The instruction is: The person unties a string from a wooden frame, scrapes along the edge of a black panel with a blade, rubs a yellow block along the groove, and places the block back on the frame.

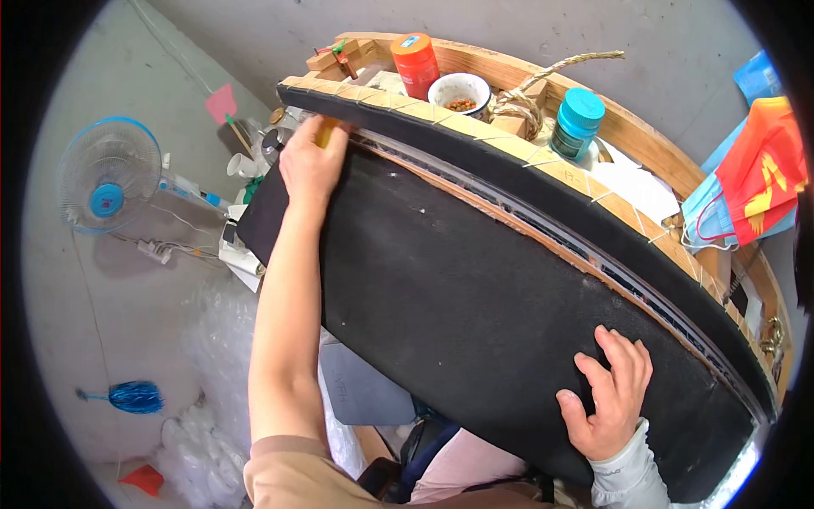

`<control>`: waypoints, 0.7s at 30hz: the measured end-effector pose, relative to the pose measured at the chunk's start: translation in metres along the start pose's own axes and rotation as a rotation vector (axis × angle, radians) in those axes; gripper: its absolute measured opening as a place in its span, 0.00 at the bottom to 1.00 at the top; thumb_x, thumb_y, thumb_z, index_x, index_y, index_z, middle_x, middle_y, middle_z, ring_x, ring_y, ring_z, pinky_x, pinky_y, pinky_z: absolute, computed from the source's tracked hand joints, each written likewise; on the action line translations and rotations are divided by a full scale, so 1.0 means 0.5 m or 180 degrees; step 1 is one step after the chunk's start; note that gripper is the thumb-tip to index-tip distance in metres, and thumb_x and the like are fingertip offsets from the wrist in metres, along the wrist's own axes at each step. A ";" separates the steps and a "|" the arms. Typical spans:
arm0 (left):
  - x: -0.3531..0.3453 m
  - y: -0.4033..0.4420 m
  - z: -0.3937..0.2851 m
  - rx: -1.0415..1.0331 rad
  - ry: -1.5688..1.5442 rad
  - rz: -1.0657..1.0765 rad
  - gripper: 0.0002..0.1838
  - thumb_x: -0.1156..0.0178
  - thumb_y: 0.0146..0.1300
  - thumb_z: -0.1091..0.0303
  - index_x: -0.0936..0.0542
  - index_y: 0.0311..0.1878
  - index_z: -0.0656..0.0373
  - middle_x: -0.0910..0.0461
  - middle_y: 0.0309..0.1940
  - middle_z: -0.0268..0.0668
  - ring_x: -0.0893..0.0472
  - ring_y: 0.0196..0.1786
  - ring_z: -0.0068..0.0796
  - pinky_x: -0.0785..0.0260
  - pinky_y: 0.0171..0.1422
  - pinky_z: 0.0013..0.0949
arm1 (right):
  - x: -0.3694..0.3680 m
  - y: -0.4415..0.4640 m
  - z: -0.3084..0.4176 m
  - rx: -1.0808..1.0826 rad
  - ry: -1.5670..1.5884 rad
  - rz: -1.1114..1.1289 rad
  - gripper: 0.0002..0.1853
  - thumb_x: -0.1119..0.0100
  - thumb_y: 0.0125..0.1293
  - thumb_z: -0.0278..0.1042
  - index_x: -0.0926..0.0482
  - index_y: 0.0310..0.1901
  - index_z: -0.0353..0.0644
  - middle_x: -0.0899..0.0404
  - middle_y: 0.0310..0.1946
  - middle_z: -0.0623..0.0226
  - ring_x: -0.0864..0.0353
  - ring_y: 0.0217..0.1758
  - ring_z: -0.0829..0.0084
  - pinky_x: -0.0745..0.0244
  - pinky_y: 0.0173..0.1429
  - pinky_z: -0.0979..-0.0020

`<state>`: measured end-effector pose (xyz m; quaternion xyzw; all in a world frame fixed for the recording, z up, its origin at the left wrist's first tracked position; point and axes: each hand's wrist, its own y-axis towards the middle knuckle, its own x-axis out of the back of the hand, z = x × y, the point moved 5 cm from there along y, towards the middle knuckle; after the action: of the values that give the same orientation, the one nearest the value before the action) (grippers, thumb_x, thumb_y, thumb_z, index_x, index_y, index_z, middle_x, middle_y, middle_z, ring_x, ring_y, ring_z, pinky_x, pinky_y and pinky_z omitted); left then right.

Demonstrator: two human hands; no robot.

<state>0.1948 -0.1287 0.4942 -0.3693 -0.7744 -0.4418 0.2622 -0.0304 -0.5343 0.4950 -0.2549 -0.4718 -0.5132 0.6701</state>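
Note:
My left hand (312,161) is at the far left end of the black work surface (475,314), close to the padded rim. Its fingers are closed on a small yellow object (326,131), mostly hidden by the hand, so its kind cannot be told. My right hand (610,394) is over the right part of the black surface with fingers spread, holding nothing; whether it touches the surface is unclear. Between the surface and the black padded rim (509,165) runs a narrow slot (543,225) with a worn wooden edge.
Behind the rim, a curved wooden shelf (509,64) bears an orange jar (415,68), an enamel cup (459,93) with small brown bits, rope (517,110) and a teal jar (578,123). Bright bags (759,182) hang at right. A fan (108,174) and clear plastic (216,365) are left.

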 end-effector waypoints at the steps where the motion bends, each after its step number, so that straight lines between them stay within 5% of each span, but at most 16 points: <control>1: -0.003 -0.020 -0.029 -0.0404 0.0129 -0.0176 0.17 0.36 0.59 0.53 0.16 0.45 0.54 0.15 0.43 0.44 0.16 0.47 0.48 0.25 0.51 0.43 | -0.001 0.000 0.000 -0.0013 -0.0008 0.0005 0.21 0.35 0.58 0.42 0.20 0.50 0.40 0.31 0.65 0.51 0.33 0.67 0.50 0.49 0.70 0.39; 5: -0.009 -0.046 -0.061 -0.0723 -0.0126 0.0036 0.17 0.36 0.60 0.53 0.16 0.46 0.53 0.15 0.43 0.41 0.16 0.46 0.48 0.25 0.50 0.45 | 0.001 -0.001 0.001 0.0050 -0.0019 0.0008 0.21 0.35 0.58 0.42 0.20 0.50 0.40 0.31 0.65 0.51 0.34 0.68 0.50 0.49 0.71 0.39; 8: -0.002 -0.002 -0.008 0.0029 0.0228 -0.0252 0.16 0.38 0.62 0.52 0.16 0.47 0.51 0.15 0.43 0.41 0.16 0.46 0.48 0.24 0.50 0.45 | 0.004 -0.003 -0.001 0.0085 0.0015 -0.0008 0.20 0.34 0.58 0.42 0.20 0.50 0.41 0.30 0.64 0.52 0.34 0.68 0.51 0.49 0.71 0.39; 12: -0.011 -0.057 -0.077 -0.0792 -0.0006 -0.0255 0.13 0.36 0.61 0.58 0.17 0.40 0.57 0.15 0.40 0.43 0.16 0.43 0.50 0.24 0.45 0.46 | 0.002 -0.004 0.001 0.0040 0.0073 -0.0059 0.20 0.33 0.57 0.41 0.20 0.49 0.42 0.29 0.64 0.53 0.33 0.68 0.52 0.49 0.71 0.40; 15: -0.009 -0.090 -0.108 -0.0971 -0.0267 -0.0117 0.13 0.35 0.60 0.59 0.16 0.42 0.58 0.16 0.44 0.45 0.17 0.45 0.49 0.25 0.50 0.46 | 0.002 -0.006 0.003 0.0078 0.0040 -0.0007 0.20 0.33 0.57 0.40 0.20 0.49 0.42 0.29 0.64 0.53 0.33 0.68 0.52 0.49 0.71 0.40; 21: -0.006 0.041 0.042 0.0101 0.0310 -0.0188 0.18 0.38 0.62 0.50 0.15 0.48 0.51 0.14 0.43 0.43 0.17 0.50 0.48 0.26 0.55 0.45 | 0.006 -0.006 0.004 0.0068 0.0065 0.0052 0.19 0.33 0.55 0.39 0.19 0.47 0.42 0.29 0.63 0.54 0.33 0.68 0.52 0.49 0.72 0.41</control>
<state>0.2114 -0.1043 0.4923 -0.3202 -0.7782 -0.4544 0.2923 -0.0339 -0.5353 0.4982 -0.2464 -0.4683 -0.5052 0.6817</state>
